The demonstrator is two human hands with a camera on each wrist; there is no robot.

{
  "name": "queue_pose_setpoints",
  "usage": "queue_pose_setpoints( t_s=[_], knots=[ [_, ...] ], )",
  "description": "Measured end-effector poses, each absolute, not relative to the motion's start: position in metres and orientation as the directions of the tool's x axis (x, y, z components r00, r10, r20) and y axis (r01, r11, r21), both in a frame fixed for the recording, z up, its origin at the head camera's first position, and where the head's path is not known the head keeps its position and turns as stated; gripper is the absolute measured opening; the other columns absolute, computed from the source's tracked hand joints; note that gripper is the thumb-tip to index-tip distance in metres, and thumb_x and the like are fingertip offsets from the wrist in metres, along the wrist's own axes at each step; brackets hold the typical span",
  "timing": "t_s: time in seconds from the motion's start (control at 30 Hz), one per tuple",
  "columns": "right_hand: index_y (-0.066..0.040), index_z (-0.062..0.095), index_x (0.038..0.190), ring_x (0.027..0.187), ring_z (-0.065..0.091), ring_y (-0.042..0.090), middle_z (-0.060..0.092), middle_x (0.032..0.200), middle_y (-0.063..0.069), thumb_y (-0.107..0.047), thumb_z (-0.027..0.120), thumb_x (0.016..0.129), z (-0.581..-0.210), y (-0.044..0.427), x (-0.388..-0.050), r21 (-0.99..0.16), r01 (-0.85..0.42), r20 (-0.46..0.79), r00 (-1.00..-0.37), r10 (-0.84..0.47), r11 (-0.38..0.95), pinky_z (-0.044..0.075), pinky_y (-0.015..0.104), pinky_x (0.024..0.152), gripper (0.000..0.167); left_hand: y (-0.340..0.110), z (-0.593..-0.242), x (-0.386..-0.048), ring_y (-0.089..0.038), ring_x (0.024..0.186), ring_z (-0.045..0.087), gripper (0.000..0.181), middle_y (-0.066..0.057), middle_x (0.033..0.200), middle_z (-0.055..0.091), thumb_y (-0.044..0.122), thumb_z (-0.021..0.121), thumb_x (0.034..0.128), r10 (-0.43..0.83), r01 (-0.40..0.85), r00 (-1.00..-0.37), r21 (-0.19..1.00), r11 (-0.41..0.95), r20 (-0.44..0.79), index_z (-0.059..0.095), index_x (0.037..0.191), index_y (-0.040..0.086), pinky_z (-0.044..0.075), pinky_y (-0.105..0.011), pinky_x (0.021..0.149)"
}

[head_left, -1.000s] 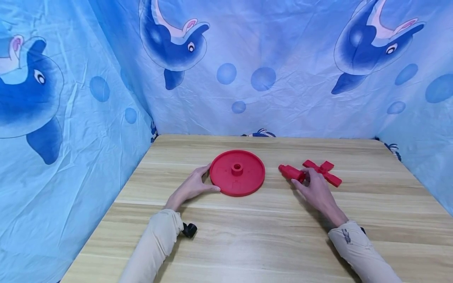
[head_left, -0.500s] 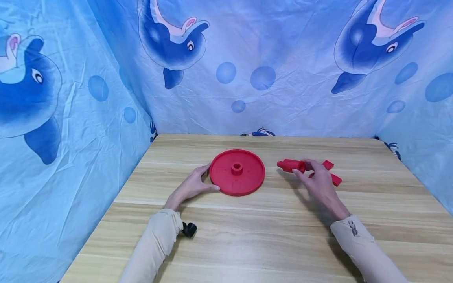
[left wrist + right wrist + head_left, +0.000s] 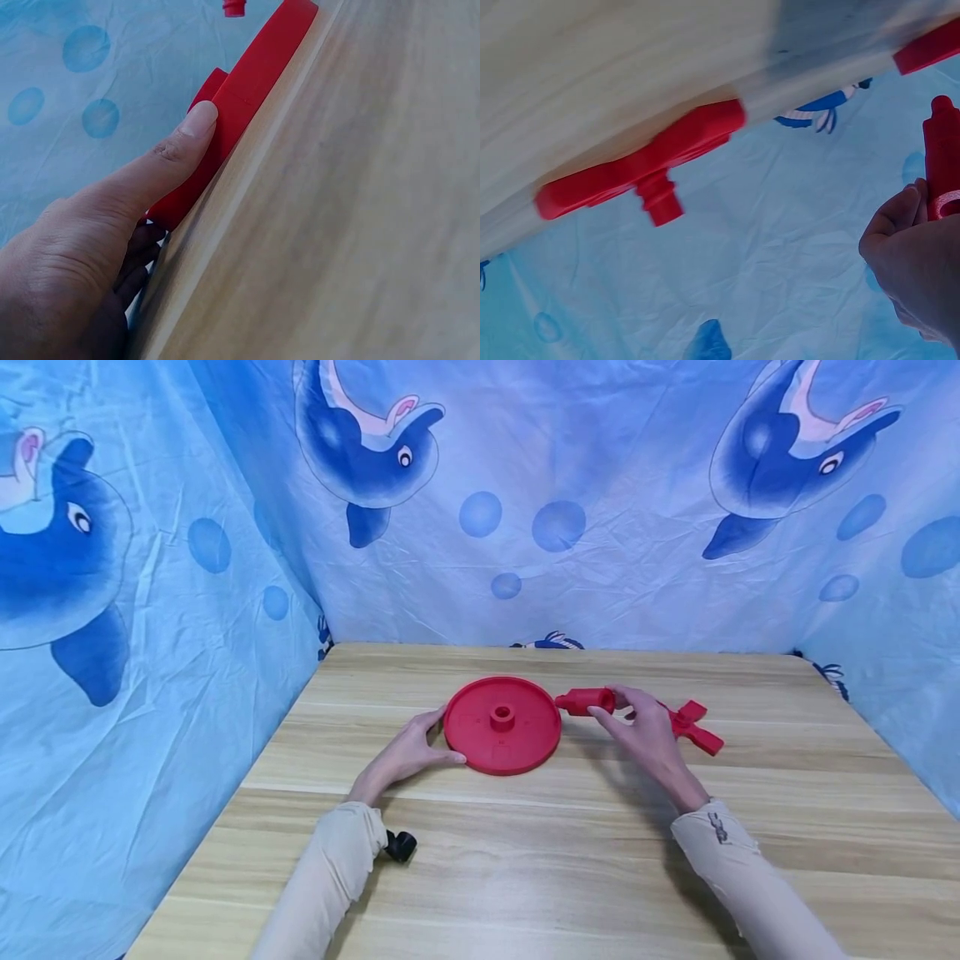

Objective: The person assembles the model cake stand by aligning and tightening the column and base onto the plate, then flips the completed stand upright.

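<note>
A red round plate [image 3: 472,743] with a raised rim and a hollow hub in its middle lies flat on the wooden table. My left hand [image 3: 408,750] holds its left edge, the thumb [image 3: 199,120] pressed on the rim. Just above the table, my right hand [image 3: 648,731] pinches a red stepped cylinder [image 3: 585,702] at its wide hollow end. The cylinder lies sideways, its narrow tip pointing left at the plate's right rim; whether they touch I cannot tell. Behind the right hand rests a red cross-shaped piece [image 3: 701,739] with a ridged peg, partly hidden in the head view.
Blue curtains [image 3: 510,560] printed with dolphins stand behind the table and along both sides. A small black device [image 3: 401,846] sits at the left wrist. The wooden tabletop [image 3: 495,877] stretches toward me between the arms.
My right hand has lifted the red cylinder off the table and carried it left toward the plate, levelling it. The cross-shaped piece is less covered than half a second ago. The left hand stays put.
</note>
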State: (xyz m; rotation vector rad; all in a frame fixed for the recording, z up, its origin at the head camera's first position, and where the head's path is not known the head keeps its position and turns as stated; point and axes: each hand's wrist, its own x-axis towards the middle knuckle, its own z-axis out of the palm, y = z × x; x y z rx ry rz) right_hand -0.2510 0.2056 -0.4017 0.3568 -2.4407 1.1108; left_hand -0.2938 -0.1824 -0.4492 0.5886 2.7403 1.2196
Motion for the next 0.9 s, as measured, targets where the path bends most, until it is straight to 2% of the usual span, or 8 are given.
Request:
queue_pose_setpoints(
  t_s=[0.53, 0.9],
  knots=[
    [-0.002, 0.067, 0.135, 0.107, 0.062, 0.030, 0.068, 0.118, 0.016, -0.022, 0.082, 0.092, -0.397, 0.165, -0.262, -0.665, -0.435, 0.482, -0.871, -0.096, 0.607, 0.058, 0.047, 0.082, 0.050, -0.183, -0.448, -0.295, -0.027, 0.148, 0.035, 0.108, -0.004, 0.160, 0.044, 0.050, 0.090, 0.0781, 0.406, 0.346, -0.908, 0.725, 0.595, 0.100, 0.034, 0.163, 0.012, 0.030, -0.051, 0.120],
    [-0.001, 0.068, 0.132, 0.104, 0.063, 0.029, 0.069, 0.113, 0.014, -0.019, 0.081, 0.093, -0.399, 0.148, -0.267, -0.685, -0.468, 0.491, -0.863, -0.121, 0.558, 0.058, 0.044, 0.080, 0.045, -0.184, -0.448, -0.295, -0.025, 0.149, 0.035, 0.107, -0.004, 0.160, 0.044, 0.049, 0.090, 0.0785, 0.416, 0.367, -0.901, 0.724, 0.584, 0.122, 0.035, 0.162, 0.011, 0.028, -0.049, 0.121]
  ],
)
